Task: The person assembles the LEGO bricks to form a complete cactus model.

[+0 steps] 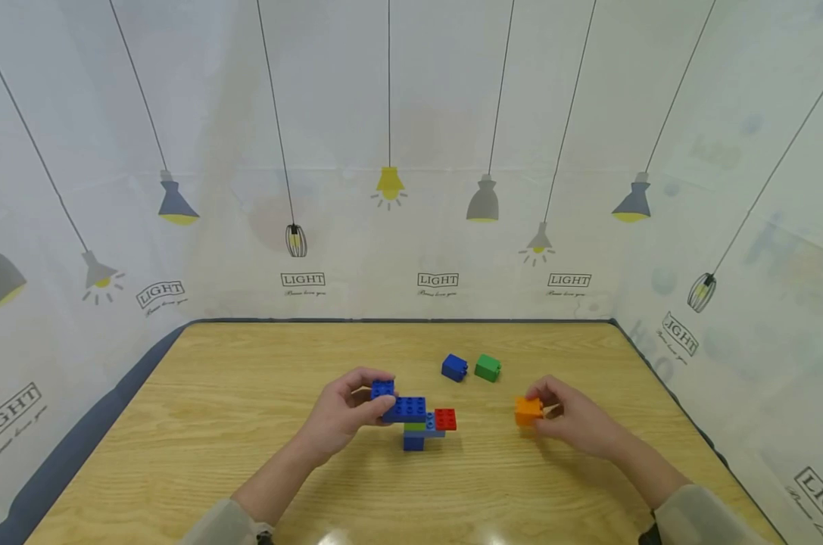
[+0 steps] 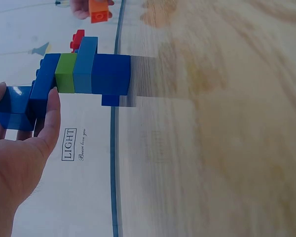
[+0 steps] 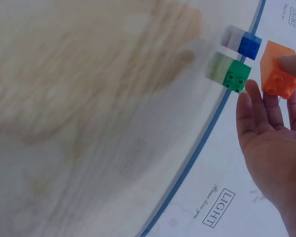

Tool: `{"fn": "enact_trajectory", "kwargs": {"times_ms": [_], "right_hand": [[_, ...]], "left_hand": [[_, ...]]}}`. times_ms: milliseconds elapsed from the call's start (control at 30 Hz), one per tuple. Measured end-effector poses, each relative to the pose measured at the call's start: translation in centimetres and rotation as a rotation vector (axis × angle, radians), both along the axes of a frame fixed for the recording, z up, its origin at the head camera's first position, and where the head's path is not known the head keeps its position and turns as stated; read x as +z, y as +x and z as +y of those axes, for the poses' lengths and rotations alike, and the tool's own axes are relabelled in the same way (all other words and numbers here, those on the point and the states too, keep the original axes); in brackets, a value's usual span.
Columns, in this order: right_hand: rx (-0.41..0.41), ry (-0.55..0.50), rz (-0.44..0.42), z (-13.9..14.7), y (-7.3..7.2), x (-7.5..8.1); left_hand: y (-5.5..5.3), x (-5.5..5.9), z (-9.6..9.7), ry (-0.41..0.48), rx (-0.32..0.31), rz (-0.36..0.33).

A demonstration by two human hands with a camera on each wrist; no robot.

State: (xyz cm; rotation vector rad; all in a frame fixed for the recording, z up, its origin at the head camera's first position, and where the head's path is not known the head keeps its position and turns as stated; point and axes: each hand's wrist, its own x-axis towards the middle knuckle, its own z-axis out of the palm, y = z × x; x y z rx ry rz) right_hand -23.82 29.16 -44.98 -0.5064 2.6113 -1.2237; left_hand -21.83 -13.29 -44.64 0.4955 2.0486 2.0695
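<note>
My left hand (image 1: 335,418) holds the upper left end of a stack of toy building bricks, thumb and fingers around a small blue brick (image 1: 382,387) and the end of a long blue brick (image 1: 407,409). Beneath these come a lime green brick (image 2: 65,80), a light blue brick (image 2: 85,66) and a dark blue brick (image 1: 414,443) at the bottom. A red brick (image 1: 445,419) sits on the light blue one's right end. Off to the right, my right hand (image 1: 578,425) pinches an orange brick (image 3: 277,69) between thumb and fingers, its studs showing in the right wrist view.
Farther back on the wooden table (image 1: 282,356) lie a loose blue brick (image 1: 454,368) and a green brick (image 1: 487,368), side by side with a small gap. A pale curtain (image 1: 356,98) printed with hanging lamps surrounds the table's back and sides.
</note>
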Motion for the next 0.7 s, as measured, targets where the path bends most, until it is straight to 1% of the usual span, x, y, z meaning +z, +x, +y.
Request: {"fn": "enact_trajectory", "kwargs": {"times_ms": [133, 233, 433, 567, 700], "right_hand": [[0.023, -0.034, 0.063, -1.0, 0.1, 0.4], [0.047, -0.07, 0.086, -1.9, 0.2, 0.7], [0.083, -0.131, 0.074, -3.7, 0.5, 1.2], [0.098, -0.129, 0.076, -4.7, 0.5, 1.3], [0.082, -0.116, 0.071, -5.7, 0.5, 1.4]], "left_hand": [[0.0, 0.0, 0.0, -0.004, 0.002, -0.003], [0.0, 0.0, 0.0, -0.004, 0.003, -0.006], [0.0, 0.0, 0.0, -0.01, 0.005, -0.01], [0.0, 0.0, 0.0, -0.009, 0.006, -0.008], [0.0, 0.0, 0.0, -0.008, 0.005, 0.002]]}}
